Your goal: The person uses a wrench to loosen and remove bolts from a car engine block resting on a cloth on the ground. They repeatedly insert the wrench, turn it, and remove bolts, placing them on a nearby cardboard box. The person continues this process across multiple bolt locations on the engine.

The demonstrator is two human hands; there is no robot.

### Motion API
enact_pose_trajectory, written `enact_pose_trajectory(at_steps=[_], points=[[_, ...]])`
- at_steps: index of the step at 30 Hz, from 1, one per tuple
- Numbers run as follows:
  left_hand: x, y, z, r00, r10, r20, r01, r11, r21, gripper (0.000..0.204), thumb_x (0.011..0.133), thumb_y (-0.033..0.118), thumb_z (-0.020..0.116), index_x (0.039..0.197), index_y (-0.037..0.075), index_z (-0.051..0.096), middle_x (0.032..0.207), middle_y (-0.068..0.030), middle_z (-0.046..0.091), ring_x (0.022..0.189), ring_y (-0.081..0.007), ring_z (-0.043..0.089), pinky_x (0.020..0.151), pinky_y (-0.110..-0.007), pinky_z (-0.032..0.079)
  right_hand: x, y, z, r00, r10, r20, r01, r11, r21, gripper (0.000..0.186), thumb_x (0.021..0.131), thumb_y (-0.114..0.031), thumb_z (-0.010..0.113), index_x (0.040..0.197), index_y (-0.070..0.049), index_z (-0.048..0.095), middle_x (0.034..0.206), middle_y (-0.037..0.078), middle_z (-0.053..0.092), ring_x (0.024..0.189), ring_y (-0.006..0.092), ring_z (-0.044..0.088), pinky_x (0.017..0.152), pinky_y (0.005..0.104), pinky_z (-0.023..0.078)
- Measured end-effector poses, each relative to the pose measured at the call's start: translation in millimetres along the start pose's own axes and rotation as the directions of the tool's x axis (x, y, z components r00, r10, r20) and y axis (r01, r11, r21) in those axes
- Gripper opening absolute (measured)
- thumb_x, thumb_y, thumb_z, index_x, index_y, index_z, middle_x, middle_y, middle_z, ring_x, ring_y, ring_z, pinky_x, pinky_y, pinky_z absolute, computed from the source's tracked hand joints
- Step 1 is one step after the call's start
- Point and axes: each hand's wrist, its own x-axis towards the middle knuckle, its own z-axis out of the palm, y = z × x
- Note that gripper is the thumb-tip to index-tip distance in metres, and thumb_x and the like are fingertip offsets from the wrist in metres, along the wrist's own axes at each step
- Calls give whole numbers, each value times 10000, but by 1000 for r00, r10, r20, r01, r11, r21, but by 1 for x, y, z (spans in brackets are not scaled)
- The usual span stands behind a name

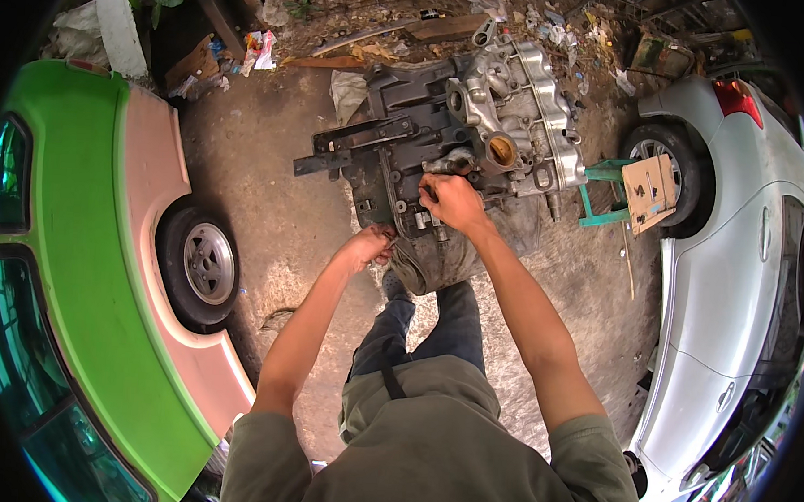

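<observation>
A car engine [529, 113] with silvery cast parts and a dark grimy block stands in front of me. My right hand [453, 201] is over its near side, fingers curled in a pinch against the dark casing; what they grip, if anything, is hidden. Lower and to the left, my left hand [369, 246] is closed at the near left edge, beside a flat metal bracket [365, 205]. A dirty grey-brown cloth or sack [424, 265] hangs beneath the engine next to that hand. I cannot make out what the left fingers hold.
A green car with a pinkish panel [151, 150] stands at left, a silver car [723, 292] at right. Near the silver car's wheel, a green stool [606, 193] bears cardboard [651, 192] with small parts. Litter and wood scraps [448, 27] lie beyond the engine.
</observation>
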Motion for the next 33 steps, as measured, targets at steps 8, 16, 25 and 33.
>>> enact_pose_trajectory(at_steps=[8, 16, 25, 33], points=[[19, -107, 81, 738, 478, -477, -604, 783, -150, 387, 962, -88, 457, 1306, 91, 453, 1044, -9, 546, 867, -78, 497, 750, -203, 409, -1, -2, 0, 1000, -10, -27, 10, 1000, -12, 215, 844, -206, 684, 1022, -87, 677, 875, 140, 707, 812, 344, 680, 730, 437, 553], [70, -133, 80, 601, 587, -542, -734, 674, -84, 346, 942, -116, 475, 1245, 51, 462, 927, -25, 530, 808, -123, 496, 771, -215, 424, 1, 3, 4, 998, -48, -35, 47, 998, -31, 209, 837, -202, 695, 1007, -83, 678, 864, 139, 705, 801, 344, 679, 726, 439, 552], [82, -142, 64, 622, 655, -429, -593, 752, 287, 438, 914, -131, 310, 1332, -17, 375, 943, -55, 524, 728, -130, 489, 665, -225, 447, 0, 4, 5, 999, -34, -21, 33, 999, -19, 223, 829, -191, 705, 1023, -86, 679, 899, 144, 707, 818, 357, 676, 739, 451, 551], [70, -128, 89, 573, 656, -491, -626, 737, 255, 611, 902, -146, 329, 1476, 35, 225, 964, -60, 539, 703, -98, 494, 636, -218, 445, 0, 0, 1, 999, -32, -33, 31, 999, -22, 218, 829, -183, 697, 1022, -84, 678, 896, 146, 705, 821, 354, 676, 741, 447, 549]])
